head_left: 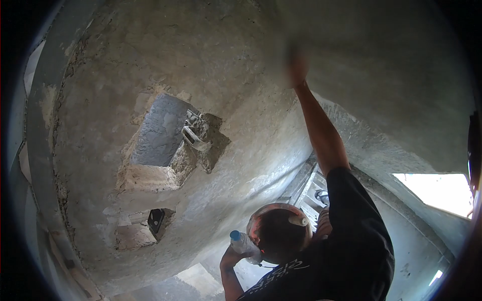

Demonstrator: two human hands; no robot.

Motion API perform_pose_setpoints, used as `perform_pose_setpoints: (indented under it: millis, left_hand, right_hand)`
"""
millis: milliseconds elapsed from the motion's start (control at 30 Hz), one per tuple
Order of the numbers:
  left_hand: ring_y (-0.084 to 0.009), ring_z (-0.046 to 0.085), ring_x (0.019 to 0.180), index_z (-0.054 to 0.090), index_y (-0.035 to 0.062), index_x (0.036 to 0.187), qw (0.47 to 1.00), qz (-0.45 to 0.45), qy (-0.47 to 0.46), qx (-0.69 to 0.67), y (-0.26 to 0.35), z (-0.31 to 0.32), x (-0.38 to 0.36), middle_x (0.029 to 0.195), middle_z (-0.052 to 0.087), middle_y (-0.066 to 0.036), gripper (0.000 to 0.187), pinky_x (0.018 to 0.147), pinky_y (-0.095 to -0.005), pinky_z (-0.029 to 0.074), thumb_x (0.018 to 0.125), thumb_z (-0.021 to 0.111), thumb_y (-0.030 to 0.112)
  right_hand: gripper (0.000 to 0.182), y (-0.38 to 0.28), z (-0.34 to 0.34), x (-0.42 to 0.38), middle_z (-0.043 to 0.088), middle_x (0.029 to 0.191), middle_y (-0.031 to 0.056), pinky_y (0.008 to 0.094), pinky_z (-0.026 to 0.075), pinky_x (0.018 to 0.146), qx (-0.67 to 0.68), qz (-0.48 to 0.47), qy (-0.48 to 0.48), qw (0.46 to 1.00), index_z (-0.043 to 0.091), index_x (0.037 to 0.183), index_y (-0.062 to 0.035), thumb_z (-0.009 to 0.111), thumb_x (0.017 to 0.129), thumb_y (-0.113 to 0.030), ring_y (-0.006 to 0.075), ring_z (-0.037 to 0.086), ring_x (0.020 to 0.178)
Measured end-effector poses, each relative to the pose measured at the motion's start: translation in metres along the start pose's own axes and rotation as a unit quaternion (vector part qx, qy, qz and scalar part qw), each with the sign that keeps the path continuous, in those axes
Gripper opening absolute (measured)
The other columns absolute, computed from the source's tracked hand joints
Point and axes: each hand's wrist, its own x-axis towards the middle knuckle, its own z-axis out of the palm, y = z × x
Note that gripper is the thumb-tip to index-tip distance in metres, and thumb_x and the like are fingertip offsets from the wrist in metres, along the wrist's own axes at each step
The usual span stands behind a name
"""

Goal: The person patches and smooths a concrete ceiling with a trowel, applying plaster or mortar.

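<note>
My right arm is stretched up along the grey plastered wall. My right hand [297,70] is smeared by motion near the wall, with a dark blur at its far end. What it holds, if anything, does not show. Low in the view, my left hand [234,257] is closed around a clear plastic bottle [244,246] with a blue cap. Right beside the bottle is a round, bucket-like container [254,219] with a dark middle and reddish stains on its rim. A pale, stubby, handle-like piece [298,220] shows at its right side. Whether my left hand also touches the container cannot be made out.
A rectangular recess [163,130] with rough edges, broken mortar and a pale fitting [195,139] is cut in the wall. Below it, a smaller recess [135,236] holds a black piece [156,220]. A bright opening [437,190] is at right; ladder-like bars [307,188] stand behind my arm.
</note>
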Motion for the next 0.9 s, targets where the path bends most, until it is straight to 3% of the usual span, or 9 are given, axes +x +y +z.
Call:
perform_pose_setpoints:
  millis: [100, 267, 367, 467, 533, 667, 733, 867, 900]
  left_hand:
    - [-0.022, 0.059, 0.102, 0.055, 0.0051, 0.111, 1.0, -0.003, -0.008, -0.022, 0.008, 0.005, 0.0, 0.108, 0.062, -0.007, 0.06, 0.092, -0.0381, 0.046, 0.056, 0.081, 0.001]
    - [-0.0223, 0.059, 0.102, 0.055, 0.0052, 0.111, 1.0, -0.014, -0.001, -0.017, -0.004, -0.001, -0.001, 0.108, 0.061, -0.007, 0.06, 0.092, -0.0384, 0.045, 0.057, 0.081, 0.0]
    - [-0.022, 0.06, 0.101, 0.055, 0.0041, 0.112, 1.0, -0.006, 0.003, 0.0, -0.013, -0.004, -0.001, 0.106, 0.062, -0.007, 0.059, 0.091, -0.0375, 0.046, 0.059, 0.08, 0.001]
    - [-0.0215, 0.061, 0.099, 0.053, 0.0027, 0.114, 1.0, 0.012, 0.004, 0.013, -0.021, -0.008, 0.0, 0.104, 0.063, -0.008, 0.059, 0.09, -0.0362, 0.048, 0.062, 0.08, 0.001]
    - [-0.0217, 0.061, 0.098, 0.053, 0.0024, 0.114, 1.0, 0.013, 0.003, 0.019, -0.008, -0.001, 0.002, 0.103, 0.063, -0.008, 0.059, 0.089, -0.0361, 0.048, 0.062, 0.08, 0.001]
    - [-0.0231, 0.058, 0.104, 0.055, 0.0046, 0.112, 1.0, -0.012, -0.011, 0.007, -0.002, -0.002, 0.004, 0.109, 0.061, -0.007, 0.06, 0.094, -0.039, 0.045, 0.058, 0.081, 0.0]
    - [-0.023, 0.058, 0.104, 0.054, 0.0045, 0.112, 0.999, -0.017, -0.004, 0.028, -0.003, -0.004, 0.003, 0.109, 0.061, -0.007, 0.06, 0.094, -0.0389, 0.045, 0.058, 0.08, 0.0]
    - [-0.0228, 0.059, 0.104, 0.055, 0.0031, 0.112, 0.999, 0.008, -0.033, -0.017, 0.014, 0.01, -0.001, 0.112, 0.061, -0.011, 0.053, 0.094, -0.0381, 0.046, 0.063, 0.077, -0.001]
    - [-0.0228, 0.059, 0.103, 0.055, 0.0031, 0.111, 0.999, 0.007, -0.032, -0.024, 0.014, 0.011, -0.002, 0.112, 0.061, -0.011, 0.053, 0.093, -0.038, 0.046, 0.063, 0.077, -0.001]
  right_hand:
    - [0.03, -0.009, -0.009, 0.008, 0.064, 0.092, 0.0219, 0.0474, 0.05, 0.07, -0.059, 0.046, -0.01, 0.997, 0.065, 0.105, -0.0063, 0.057, 0.076, -0.008, 0.0415, 0.061, 0.082]
    - [0.033, -0.035, 0.012, 0.043, 0.065, 0.091, 0.0199, 0.0451, 0.051, 0.071, 0.018, -0.177, 0.075, 0.981, 0.064, 0.109, -0.0095, 0.058, 0.076, -0.009, 0.0384, 0.062, 0.083]
    - [0.034, -0.026, 0.01, 0.029, 0.066, 0.091, 0.0176, 0.0438, 0.052, 0.072, -0.012, -0.159, 0.087, 0.983, 0.065, 0.109, -0.0124, 0.058, 0.076, -0.011, 0.0365, 0.063, 0.082]
    - [0.033, 0.005, -0.002, 0.006, 0.066, 0.091, 0.0168, 0.0437, 0.052, 0.071, -0.079, -0.053, -0.001, 0.995, 0.065, 0.11, -0.016, 0.057, 0.078, -0.013, 0.0359, 0.064, 0.081]
    - [0.031, 0.002, -0.018, 0.002, 0.064, 0.095, 0.0198, 0.0423, 0.052, 0.072, -0.131, 0.067, -0.116, 0.982, 0.065, 0.107, -0.0104, 0.053, 0.079, -0.013, 0.0376, 0.063, 0.081]
    - [0.026, -0.027, -0.012, 0.021, 0.064, 0.091, 0.0204, 0.0433, 0.051, 0.07, -0.063, 0.036, -0.022, 0.997, 0.067, 0.102, -0.0112, 0.055, 0.079, -0.014, 0.0387, 0.062, 0.078]
    - [0.027, -0.047, -0.005, 0.037, 0.066, 0.082, 0.0192, 0.0443, 0.051, 0.07, -0.026, -0.075, 0.076, 0.994, 0.067, 0.098, -0.0069, 0.053, 0.081, -0.021, 0.0388, 0.063, 0.078]
    - [0.024, -0.011, 0.034, 0.021, 0.065, 0.084, 0.0197, 0.0448, 0.051, 0.071, -0.095, -0.125, 0.091, 0.983, 0.067, 0.094, -0.0062, 0.052, 0.081, -0.019, 0.0399, 0.063, 0.08]
    - [0.027, 0.005, 0.029, 0.009, 0.065, 0.087, 0.0209, 0.0455, 0.05, 0.072, -0.113, -0.087, 0.019, 0.99, 0.065, 0.103, -0.0093, 0.056, 0.078, -0.016, 0.0396, 0.062, 0.081]
